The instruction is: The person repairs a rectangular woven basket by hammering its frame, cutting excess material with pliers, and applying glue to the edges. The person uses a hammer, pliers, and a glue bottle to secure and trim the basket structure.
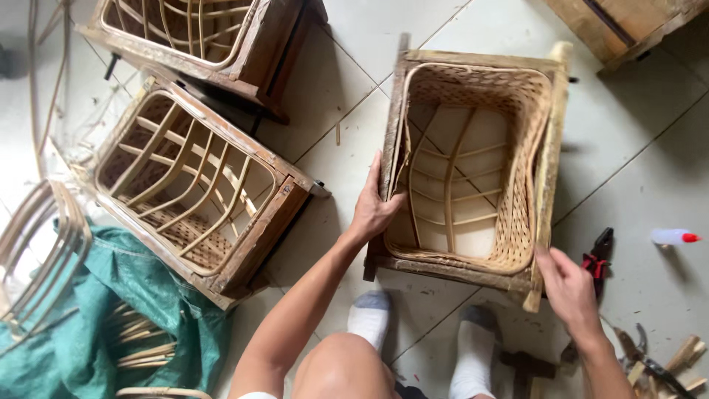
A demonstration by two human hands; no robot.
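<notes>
**Both arms reach forward, hands set apart**

The left arm extends up and to the right from the lower edge, bare, elbow slightly bent. The left hand (373,207) stands palm inward, fingers pointing up and curled over an edge. The right hand (567,287) reaches from the lower right, back upward, fingers bent, thumb pressing forward.

Soft even daylight, sharp focus

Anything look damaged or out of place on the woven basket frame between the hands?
Nothing looks broken. The wooden-framed rattan basket is only part woven: walls filled, bottom bare ribs. Both hands, left and right, grip its frame.
</notes>
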